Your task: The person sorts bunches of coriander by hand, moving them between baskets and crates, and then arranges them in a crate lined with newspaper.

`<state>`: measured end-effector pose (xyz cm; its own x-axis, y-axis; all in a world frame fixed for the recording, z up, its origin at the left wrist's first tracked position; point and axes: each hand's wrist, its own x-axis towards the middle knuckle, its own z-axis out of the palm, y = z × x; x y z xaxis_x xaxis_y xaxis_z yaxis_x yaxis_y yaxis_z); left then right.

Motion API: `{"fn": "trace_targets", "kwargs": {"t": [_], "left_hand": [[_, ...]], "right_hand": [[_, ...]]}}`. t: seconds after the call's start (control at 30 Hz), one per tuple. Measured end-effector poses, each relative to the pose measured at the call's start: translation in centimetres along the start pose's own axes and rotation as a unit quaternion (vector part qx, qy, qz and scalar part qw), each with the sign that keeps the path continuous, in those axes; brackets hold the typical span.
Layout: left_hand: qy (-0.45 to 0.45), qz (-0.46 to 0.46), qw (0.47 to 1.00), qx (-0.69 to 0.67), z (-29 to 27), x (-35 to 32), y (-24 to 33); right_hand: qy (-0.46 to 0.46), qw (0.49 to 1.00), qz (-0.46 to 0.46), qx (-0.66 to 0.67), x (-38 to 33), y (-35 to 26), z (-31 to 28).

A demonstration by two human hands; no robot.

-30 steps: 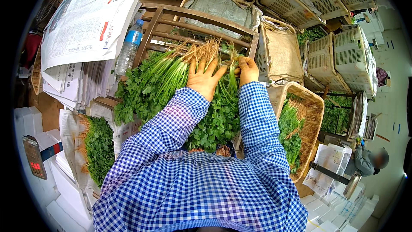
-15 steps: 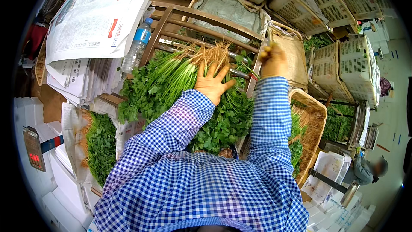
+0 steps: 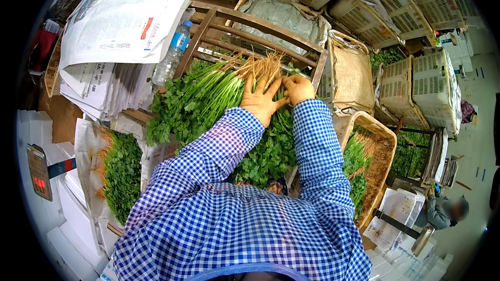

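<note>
A pile of green herb bunches (image 3: 208,104) with pale roots lies on a wooden rack (image 3: 245,21), roots pointing away from me. My left hand (image 3: 261,100) lies flat on the stems with its fingers spread, just below the roots. My right hand (image 3: 298,87) is curled beside it, its fingers closed on stems at the right edge of the pile. Both arms wear blue checked sleeves.
Stacked newspapers (image 3: 120,26) and a plastic water bottle (image 3: 171,54) sit at the left. A wicker basket (image 3: 376,151) with more herbs is at the right, another herb bundle (image 3: 121,174) at lower left beside a scale (image 3: 39,171). Plastic crates (image 3: 416,78) stand behind. A person (image 3: 445,211) crouches far right.
My right hand came back from the rack's right post to the herb pile, beside my left hand. My left hand stayed pressed on the stems.
</note>
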<state>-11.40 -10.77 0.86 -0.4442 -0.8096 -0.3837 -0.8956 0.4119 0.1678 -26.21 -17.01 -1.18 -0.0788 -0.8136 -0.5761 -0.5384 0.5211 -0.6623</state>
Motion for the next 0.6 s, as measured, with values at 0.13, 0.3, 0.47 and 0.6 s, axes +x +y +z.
{"fn": "trace_targets", "kwargs": {"t": [0.13,0.3,0.47,0.6], "left_hand": [[0.026,0.007,0.999,-0.021,0.4,-0.2,-0.4],[0.051,0.028,0.997,-0.056,1.6,-0.1,-1.1],[0.251,0.056,0.938,-0.233,1.9,-2.9,-2.6],[0.328,-0.106,0.918,-0.195,-0.8,-7.6,-7.2]], "right_hand": [[0.158,0.932,-0.091,0.313,-0.2,0.6,-2.7],[0.063,0.991,-0.083,0.083,-4.6,3.9,-2.6],[0.121,0.955,-0.237,-0.135,-10.4,8.3,1.4],[0.085,0.965,-0.194,-0.156,-11.0,7.5,0.9]]}}
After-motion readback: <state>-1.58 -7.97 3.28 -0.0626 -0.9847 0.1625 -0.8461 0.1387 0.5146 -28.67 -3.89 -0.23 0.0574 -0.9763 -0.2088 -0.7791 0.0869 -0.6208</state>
